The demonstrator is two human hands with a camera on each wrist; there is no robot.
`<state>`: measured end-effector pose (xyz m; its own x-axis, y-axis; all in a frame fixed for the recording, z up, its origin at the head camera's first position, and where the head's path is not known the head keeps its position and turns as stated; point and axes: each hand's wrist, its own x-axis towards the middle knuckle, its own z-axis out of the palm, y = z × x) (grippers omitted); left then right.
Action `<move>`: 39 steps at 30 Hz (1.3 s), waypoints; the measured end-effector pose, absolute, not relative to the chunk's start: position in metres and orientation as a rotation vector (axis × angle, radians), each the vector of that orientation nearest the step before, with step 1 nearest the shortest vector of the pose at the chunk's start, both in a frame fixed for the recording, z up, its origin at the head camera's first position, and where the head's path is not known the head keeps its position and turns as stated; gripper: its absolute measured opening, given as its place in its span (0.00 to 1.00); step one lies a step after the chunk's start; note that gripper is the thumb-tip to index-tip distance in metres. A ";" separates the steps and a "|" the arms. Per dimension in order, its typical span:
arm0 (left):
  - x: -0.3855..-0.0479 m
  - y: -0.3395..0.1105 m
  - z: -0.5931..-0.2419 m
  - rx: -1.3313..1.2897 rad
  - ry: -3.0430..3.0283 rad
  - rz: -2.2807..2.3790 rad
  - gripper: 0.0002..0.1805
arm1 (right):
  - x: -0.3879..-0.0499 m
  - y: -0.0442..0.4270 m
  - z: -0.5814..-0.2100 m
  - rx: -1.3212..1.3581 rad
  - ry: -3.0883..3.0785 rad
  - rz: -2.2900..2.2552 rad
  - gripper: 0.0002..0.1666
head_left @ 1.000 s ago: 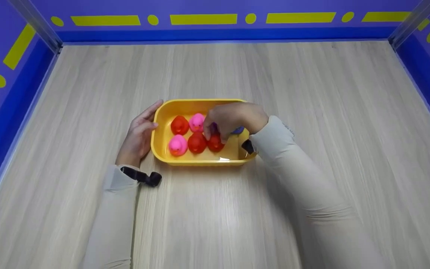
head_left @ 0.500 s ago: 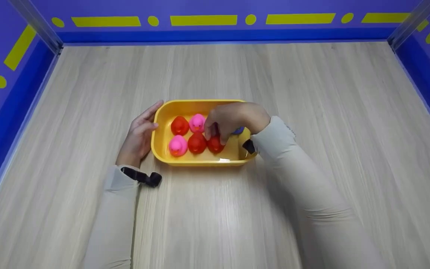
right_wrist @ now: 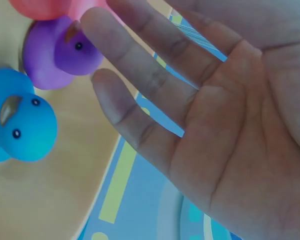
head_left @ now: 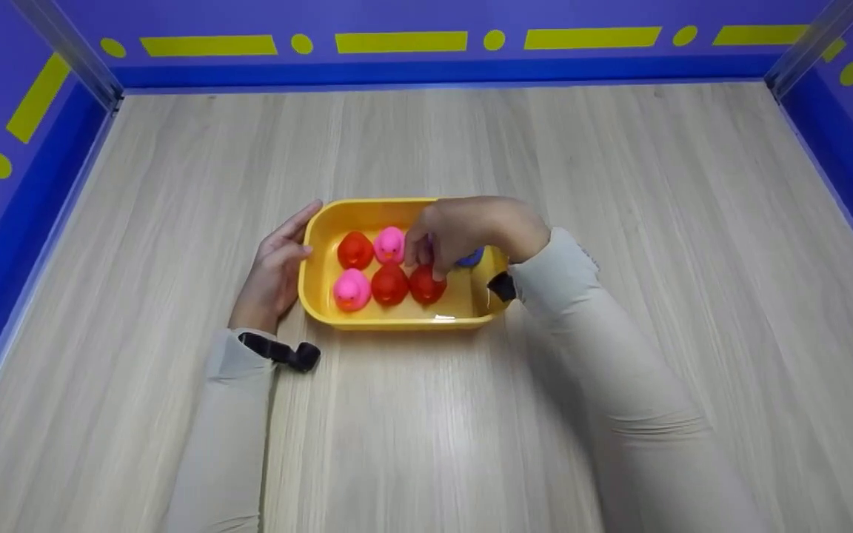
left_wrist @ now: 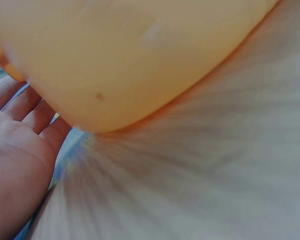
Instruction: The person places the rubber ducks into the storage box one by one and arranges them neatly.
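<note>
A yellow plastic tub [head_left: 397, 323] holds several rubber ducks. My left hand [head_left: 267, 270] rests along its left wall, fingers extended outside and thumb at the rim. My right hand [head_left: 456, 229] reaches inside, over a purple duck [right_wrist: 50, 55] that is mostly hidden in the head view. Its visible fingers are loosely extended beside that duck in the right wrist view. The thumb tip is close to a red duck [head_left: 427, 289]; contact is unclear. Near the hand sit a pink duck [head_left: 389, 246] and a blue duck [right_wrist: 27, 120].
Another red duck [head_left: 390, 287] stands in the front row beside a pink duck [head_left: 352, 292]. At the back left is a red duck [head_left: 355, 252]. The tub stands on a wood-grain table [head_left: 426, 414] with blue-purple walls [head_left: 397, 72] around it.
My right hand and wrist have shifted slightly right and toward the back. The left hand still rests at the tub, and the visible ducks keep their places.
</note>
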<state>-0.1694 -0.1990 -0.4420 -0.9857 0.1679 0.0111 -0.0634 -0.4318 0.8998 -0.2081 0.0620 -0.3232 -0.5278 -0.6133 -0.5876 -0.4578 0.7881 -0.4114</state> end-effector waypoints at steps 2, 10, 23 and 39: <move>-0.170 -0.199 -0.442 0.153 1.599 2.545 0.36 | -0.208 0.064 -0.321 -0.793 2.231 -0.275 0.18; -0.169 -0.198 -0.441 0.147 1.595 2.540 0.36 | -0.207 0.080 -0.317 -0.825 2.248 -0.338 0.21; -0.168 -0.198 -0.442 0.156 1.570 2.564 0.35 | -0.206 0.110 -0.314 -0.917 2.293 -0.441 0.21; -0.169 -0.199 -0.443 0.167 1.580 2.555 0.36 | -0.204 0.143 -0.319 -0.955 2.357 -0.555 0.20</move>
